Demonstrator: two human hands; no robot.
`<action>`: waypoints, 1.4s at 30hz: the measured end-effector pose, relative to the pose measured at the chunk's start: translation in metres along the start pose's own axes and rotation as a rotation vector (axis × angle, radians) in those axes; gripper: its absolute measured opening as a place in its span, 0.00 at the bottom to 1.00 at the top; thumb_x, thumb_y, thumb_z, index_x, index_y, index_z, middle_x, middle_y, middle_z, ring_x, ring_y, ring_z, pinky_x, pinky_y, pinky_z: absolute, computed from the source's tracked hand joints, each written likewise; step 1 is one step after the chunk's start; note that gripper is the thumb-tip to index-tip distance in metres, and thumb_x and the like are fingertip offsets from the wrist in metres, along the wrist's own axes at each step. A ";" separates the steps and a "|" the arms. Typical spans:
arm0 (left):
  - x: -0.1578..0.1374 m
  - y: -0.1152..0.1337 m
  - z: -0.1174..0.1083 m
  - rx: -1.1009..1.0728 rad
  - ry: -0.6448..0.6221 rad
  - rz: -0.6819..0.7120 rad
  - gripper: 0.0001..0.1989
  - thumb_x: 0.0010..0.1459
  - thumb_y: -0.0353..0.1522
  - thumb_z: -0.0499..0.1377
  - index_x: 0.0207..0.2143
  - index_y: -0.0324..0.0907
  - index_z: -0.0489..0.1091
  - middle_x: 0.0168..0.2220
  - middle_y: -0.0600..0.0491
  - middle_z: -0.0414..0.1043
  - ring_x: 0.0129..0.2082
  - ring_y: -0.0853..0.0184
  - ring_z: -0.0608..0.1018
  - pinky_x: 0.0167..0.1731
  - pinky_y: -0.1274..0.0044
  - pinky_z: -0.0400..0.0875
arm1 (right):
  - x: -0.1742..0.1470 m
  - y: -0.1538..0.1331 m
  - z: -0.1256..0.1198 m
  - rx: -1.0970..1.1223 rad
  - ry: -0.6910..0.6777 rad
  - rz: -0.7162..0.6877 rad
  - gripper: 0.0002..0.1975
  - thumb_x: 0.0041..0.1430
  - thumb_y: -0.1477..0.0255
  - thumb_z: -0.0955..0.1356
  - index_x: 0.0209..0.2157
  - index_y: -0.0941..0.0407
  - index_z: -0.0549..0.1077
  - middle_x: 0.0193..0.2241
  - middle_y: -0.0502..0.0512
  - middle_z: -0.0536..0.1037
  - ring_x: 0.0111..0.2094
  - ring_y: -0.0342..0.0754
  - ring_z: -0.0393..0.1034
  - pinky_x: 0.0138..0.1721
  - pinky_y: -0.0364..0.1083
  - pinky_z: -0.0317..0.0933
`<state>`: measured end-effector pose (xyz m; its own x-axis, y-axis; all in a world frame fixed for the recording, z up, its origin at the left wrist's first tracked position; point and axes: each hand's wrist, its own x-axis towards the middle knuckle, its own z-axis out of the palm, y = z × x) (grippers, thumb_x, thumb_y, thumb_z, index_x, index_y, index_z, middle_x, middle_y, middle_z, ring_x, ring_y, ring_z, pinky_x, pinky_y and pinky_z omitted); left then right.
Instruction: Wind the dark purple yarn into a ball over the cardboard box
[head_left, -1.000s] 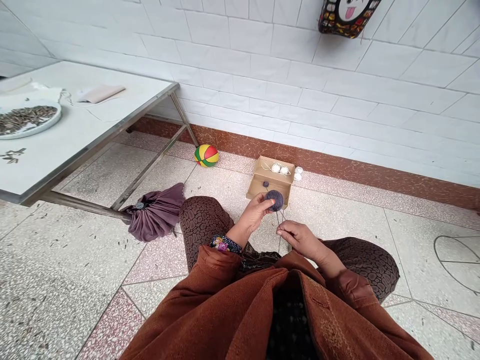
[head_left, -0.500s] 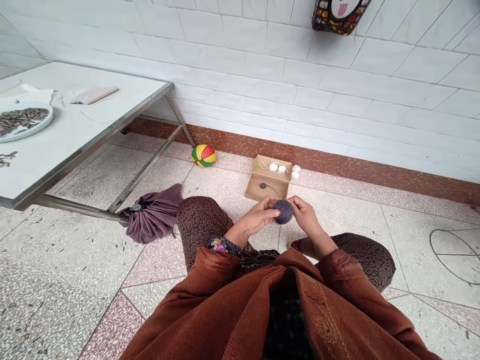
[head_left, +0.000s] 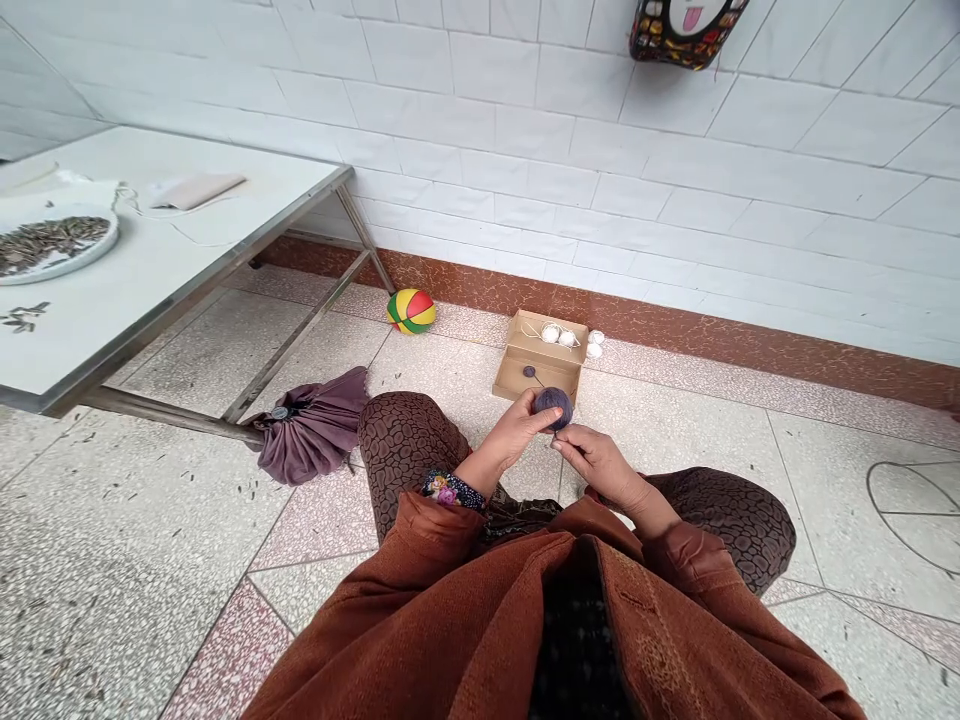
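The dark ball of yarn [head_left: 553,408] sits just below and right of the middle of the frame, held above the floor [head_left: 675,420] between the person's knees. The left hand [head_left: 517,428] has a firm grip on it, thumb across the near face and fingers around its left side. The right hand [head_left: 596,465] is close at the lower right, its grip narrow: thumb and finger pinched together at the ball's bottom edge, seemingly on a short dark strand [head_left: 555,434].

The work looks like winding. To do it well, the pinch should pull with light, even tension, snug but not hard enough to squash the ball; the left grip would best turn the ball a little between wraps so that it grows round, with the thumb lifted clear of each pass.

Just beyond the hands, an open cardboard box [head_left: 504,383] holds a small dark ball [head_left: 529,371], from which a thread [head_left: 538,380] leads up toward the held one. That line needs slack and a free path. White balls [head_left: 550,333] with loose ends lie in the box's rear part, so the dark thread is best guided away from them.
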<state>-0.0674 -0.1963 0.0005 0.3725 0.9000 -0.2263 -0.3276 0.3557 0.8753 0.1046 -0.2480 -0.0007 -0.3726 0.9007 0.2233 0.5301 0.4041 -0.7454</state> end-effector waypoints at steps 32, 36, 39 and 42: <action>-0.020 0.021 0.004 -0.283 -0.247 -0.079 0.29 0.47 0.33 0.71 0.52 0.43 0.72 0.50 0.46 0.74 0.44 0.63 0.77 0.43 0.72 0.72 | -0.002 0.026 -0.002 0.122 0.265 0.212 0.18 0.65 0.54 0.66 0.31 0.54 0.72 0.27 0.52 0.75 0.29 0.47 0.68 0.33 0.46 0.64; -0.015 0.017 0.001 -0.279 -0.141 -0.095 0.27 0.45 0.35 0.73 0.48 0.42 0.72 0.47 0.49 0.75 0.42 0.65 0.77 0.43 0.73 0.71 | -0.010 0.022 0.006 0.043 0.166 0.104 0.18 0.69 0.56 0.63 0.34 0.53 0.75 0.31 0.56 0.78 0.34 0.50 0.72 0.39 0.49 0.67; -0.013 0.015 0.000 -0.160 -0.042 -0.072 0.25 0.44 0.37 0.73 0.45 0.42 0.72 0.44 0.51 0.75 0.39 0.68 0.76 0.38 0.76 0.68 | -0.011 0.008 0.002 0.009 0.072 0.017 0.17 0.71 0.58 0.63 0.35 0.53 0.75 0.32 0.56 0.78 0.35 0.51 0.73 0.40 0.49 0.68; -0.011 0.012 -0.001 0.031 0.037 0.021 0.25 0.43 0.35 0.73 0.45 0.41 0.72 0.43 0.51 0.75 0.41 0.67 0.75 0.41 0.75 0.67 | -0.007 -0.012 -0.012 0.035 -0.005 -0.059 0.15 0.71 0.60 0.64 0.35 0.53 0.76 0.30 0.55 0.77 0.33 0.49 0.72 0.38 0.48 0.67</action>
<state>-0.0762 -0.2015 0.0135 0.3333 0.9160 -0.2233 -0.3077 0.3296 0.8926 0.1103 -0.2570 0.0145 -0.4062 0.8747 0.2645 0.4799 0.4505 -0.7528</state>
